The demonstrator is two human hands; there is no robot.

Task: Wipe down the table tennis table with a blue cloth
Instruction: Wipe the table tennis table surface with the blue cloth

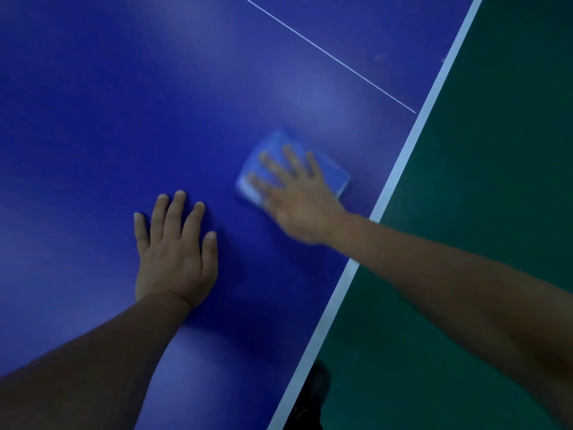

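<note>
Blue cloth [328, 172], one folded square paler than the surface beneath it, lies flat on the table tennis table [93, 103] close to the white edge stripe [412, 144], a strip of bare blue showing between the two. One right hand [297, 200] is spread on top of the cloth, fingers straight and fanned, palm pressing down rather than gripping; hand and cloth are both smeared with motion blur. One left hand [175, 246] is planted just beside it on the bare tabletop, not touching the cloth, its fingers straight and slightly apart, holding nothing. Two bare forearms run in from the lower corners, the right one crossing over the table's edge. Two white markings show on the deep blue top: the broad stripe along the edge and one thin line [325, 52] that runs diagonally from the upper centre to meet it. Soft patches of glare sit on the surface. Past the edge lies dark green floor [496, 181], and one dark shoe [313, 395] shows at the bottom, just below the table's rim, too dim to make out in detail.
</note>
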